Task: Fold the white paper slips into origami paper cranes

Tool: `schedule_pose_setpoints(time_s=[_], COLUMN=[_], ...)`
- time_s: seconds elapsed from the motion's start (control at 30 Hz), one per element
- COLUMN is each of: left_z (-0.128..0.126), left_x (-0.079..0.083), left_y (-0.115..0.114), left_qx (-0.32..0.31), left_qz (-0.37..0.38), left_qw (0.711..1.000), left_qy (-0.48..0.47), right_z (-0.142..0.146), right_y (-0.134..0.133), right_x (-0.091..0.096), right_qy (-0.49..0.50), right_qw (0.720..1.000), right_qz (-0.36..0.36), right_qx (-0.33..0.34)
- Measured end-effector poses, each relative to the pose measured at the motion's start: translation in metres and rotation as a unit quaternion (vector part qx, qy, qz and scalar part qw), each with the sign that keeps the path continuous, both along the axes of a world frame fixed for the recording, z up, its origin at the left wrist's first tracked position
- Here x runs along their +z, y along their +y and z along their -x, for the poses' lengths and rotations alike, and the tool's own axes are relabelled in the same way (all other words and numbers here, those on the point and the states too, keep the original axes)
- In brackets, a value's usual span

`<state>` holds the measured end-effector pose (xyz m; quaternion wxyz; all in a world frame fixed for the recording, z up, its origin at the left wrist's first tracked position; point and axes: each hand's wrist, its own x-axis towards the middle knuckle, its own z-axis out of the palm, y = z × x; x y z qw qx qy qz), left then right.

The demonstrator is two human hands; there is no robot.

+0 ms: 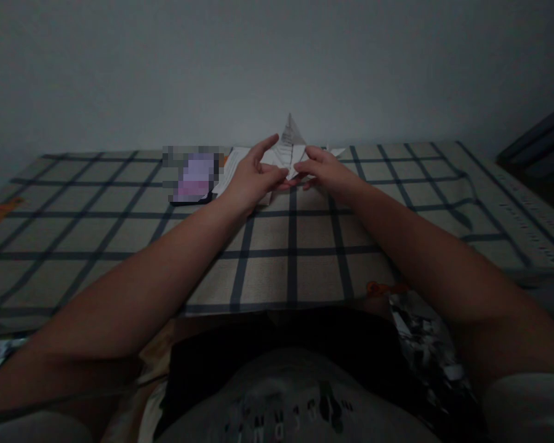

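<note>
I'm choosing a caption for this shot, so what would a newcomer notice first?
Probably the pale, printed folded paper, its pointed tip rising between the left hand and right hand near the table's far edge. Next, the pinkish-purple, pixelated screen to the left of the hands, then the dark-lined checked cloth spread beneath everything.

A plain grey wall (277, 67) stands before me at twelve o'clock, spreading round from ten to two. Close up to it sits a wide table, under a pale cloth (120, 234) checked in dark blue, with small lettering (530, 215) at three o'clock. Something dark and slatted (540, 132), perhaps furniture, leans in between two and three. The light is dim.
</note>
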<state>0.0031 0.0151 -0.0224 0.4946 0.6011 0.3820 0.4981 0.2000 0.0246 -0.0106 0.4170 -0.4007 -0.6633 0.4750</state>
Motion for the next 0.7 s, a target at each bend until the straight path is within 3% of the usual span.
schedule_pose_setpoints(time_s=[0.17,0.3,0.7], left_z=[-0.002,-0.002,-0.001], left_x=[0.005,0.006,0.005], left_y=[-0.007,-0.010,-0.011], left_qx=[0.001,-0.016,-0.047], left_qz=[0.025,0.031,0.040], left_qw=[0.999,0.999,0.998], left_qy=[0.019,0.031,0.022], right_z=[-0.002,-0.001,-0.005], right_y=[0.013,0.019,0.028], right_x=[-0.012,-0.021,-0.023], right_qy=[0.025,0.054,0.053], right_qw=[0.998,0.996,0.991], right_qz=[-0.044,-0.069,-0.122], right_qx=[-0.027,-0.003,-0.019])
